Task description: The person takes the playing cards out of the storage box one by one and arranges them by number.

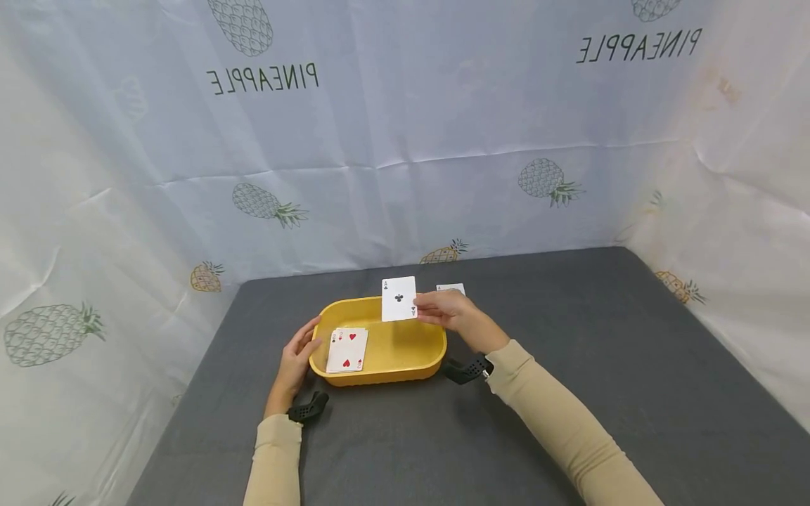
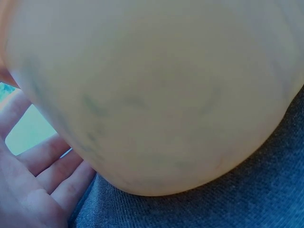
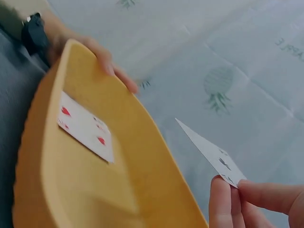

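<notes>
The yellow tub (image 1: 386,378) stands on the grey table (image 1: 392,450). At its left end, the left hand (image 1: 296,360) holds the rim, thumb over the edge and fingers along the outer wall. Above the tub's far side, the right hand (image 1: 448,310) pinches the ace of clubs (image 1: 397,299) by one side, between thumb and fingers. Inside the tub, at left, lies a small pile of cards (image 1: 346,350), two of hearts uppermost; this part seems done. The ace is not yet laid down, and one other card (image 1: 452,287), partly hidden, remains beyond the tub's far right corner.
</notes>
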`<state>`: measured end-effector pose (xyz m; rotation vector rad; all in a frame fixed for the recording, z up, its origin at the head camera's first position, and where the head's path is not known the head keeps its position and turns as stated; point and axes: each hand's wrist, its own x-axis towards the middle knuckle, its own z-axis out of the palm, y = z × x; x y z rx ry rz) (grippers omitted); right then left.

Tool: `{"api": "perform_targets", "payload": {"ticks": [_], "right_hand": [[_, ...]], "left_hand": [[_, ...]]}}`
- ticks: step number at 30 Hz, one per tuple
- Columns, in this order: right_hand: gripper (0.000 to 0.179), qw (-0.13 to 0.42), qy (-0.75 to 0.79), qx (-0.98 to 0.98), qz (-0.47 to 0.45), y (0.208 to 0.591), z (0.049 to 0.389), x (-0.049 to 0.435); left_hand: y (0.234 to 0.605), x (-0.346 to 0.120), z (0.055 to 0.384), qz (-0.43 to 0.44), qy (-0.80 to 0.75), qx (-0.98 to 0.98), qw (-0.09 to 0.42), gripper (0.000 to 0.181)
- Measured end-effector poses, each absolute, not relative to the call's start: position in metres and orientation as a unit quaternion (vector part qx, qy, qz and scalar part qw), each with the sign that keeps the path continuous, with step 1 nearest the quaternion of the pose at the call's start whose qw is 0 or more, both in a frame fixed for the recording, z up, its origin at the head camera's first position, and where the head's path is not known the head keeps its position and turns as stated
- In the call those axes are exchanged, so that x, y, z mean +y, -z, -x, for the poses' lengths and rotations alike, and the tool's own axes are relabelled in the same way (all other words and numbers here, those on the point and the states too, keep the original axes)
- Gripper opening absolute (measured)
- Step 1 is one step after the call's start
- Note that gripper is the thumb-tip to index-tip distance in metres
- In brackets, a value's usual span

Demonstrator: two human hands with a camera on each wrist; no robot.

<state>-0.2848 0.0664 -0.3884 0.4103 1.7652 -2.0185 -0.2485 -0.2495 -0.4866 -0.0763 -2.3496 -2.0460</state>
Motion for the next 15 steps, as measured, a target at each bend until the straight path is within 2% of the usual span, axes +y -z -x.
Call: {"api": "perform_targets", "payload": {"ticks": [8,15], "right_hand": [[0.047,0.183,0.727,0.639,-0.169,0.386,0.299,0.100],[0.045,0.182,0.730,0.641,-0.152,0.385,0.302,0.130]], "left_hand": [[0.488,-0.250,0.250,0.022,0.654,-0.756,0.016,0.049],[0.488,-0.250,0.250,0.014,0.655,-0.755,0.023,0.048]]}}
